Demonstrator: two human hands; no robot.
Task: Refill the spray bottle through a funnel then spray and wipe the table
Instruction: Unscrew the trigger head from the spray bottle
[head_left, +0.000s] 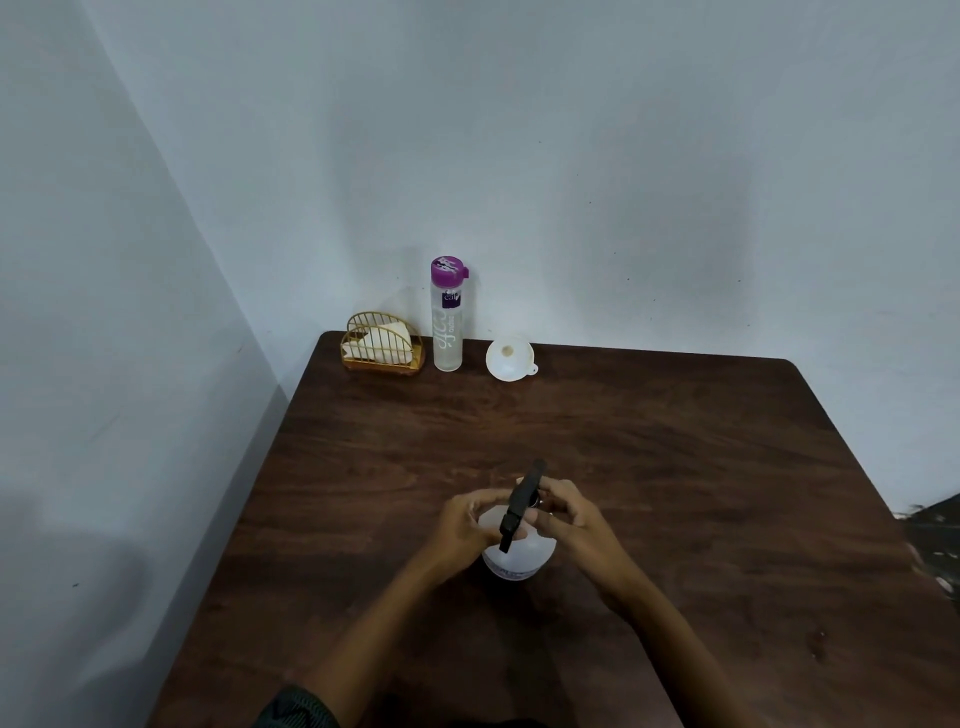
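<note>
A white spray bottle (519, 558) with a black trigger head (521, 501) stands near the middle of the dark wooden table (675, 467). My left hand (465, 525) holds the bottle's shoulder from the left. My right hand (563, 512) grips the neck under the trigger head from the right. A white funnel (508, 359) lies on its side at the back of the table. Left of it stands a clear water bottle (448, 317) with a purple cap.
A gold wire holder with white napkins (382, 343) sits in the back left corner of the table. Walls close off the back and the left side. Dark clutter lies past the table's right edge (935, 540).
</note>
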